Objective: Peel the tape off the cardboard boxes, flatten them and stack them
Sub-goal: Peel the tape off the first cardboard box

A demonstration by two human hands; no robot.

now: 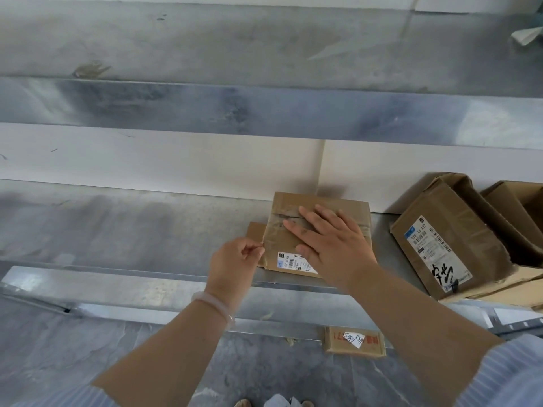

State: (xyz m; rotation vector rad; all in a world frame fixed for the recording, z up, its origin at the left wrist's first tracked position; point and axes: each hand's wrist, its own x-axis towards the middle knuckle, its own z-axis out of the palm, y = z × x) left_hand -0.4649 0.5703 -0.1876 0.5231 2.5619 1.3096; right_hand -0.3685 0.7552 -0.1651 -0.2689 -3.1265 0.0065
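Note:
A small brown cardboard box point(346, 205) with clear tape across its top and a white label lies on the metal shelf point(132, 224). My right hand point(329, 245) presses flat on its top, fingers spread. At the box's left edge my left hand point(235, 262) pinches the end of the clear tape point(273, 235) between thumb and fingers. A flat cardboard piece point(255, 230) lies under the box on its left side.
Open cardboard boxes point(449, 245) with labels stand at the right end of the shelf against the white wall. A small taped box point(354, 343) lies on the lower level. Another metal shelf point(235, 113) runs above. A crumpled scrap point(526, 35) sits top right.

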